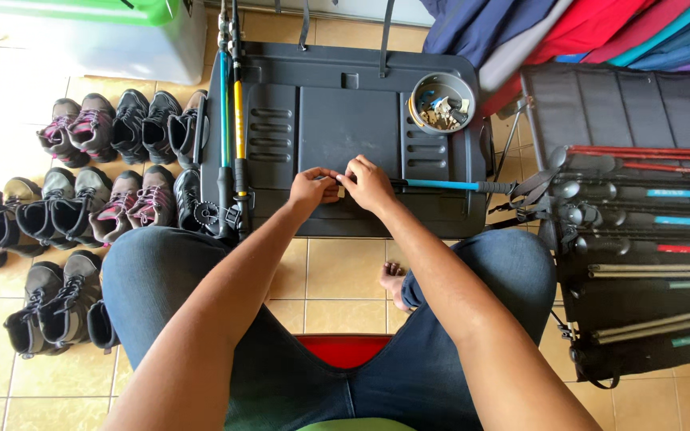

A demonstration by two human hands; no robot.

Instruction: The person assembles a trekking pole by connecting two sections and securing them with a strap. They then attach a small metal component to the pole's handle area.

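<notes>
My left hand and my right hand meet over the front of a dark grey plastic lid that lies flat before my knees. Together they pinch the thin end of a blue trekking pole, which stretches right to a black grip and strap. A small pale part sits between my fingertips; what it is I cannot tell. Two more poles, blue and yellow, lie along the lid's left edge.
A round metal bowl of small parts sits on the lid's far right. Rows of hiking shoes line the tiled floor at left. A black mat with many poles lies at right. Folded fabrics are stacked beyond.
</notes>
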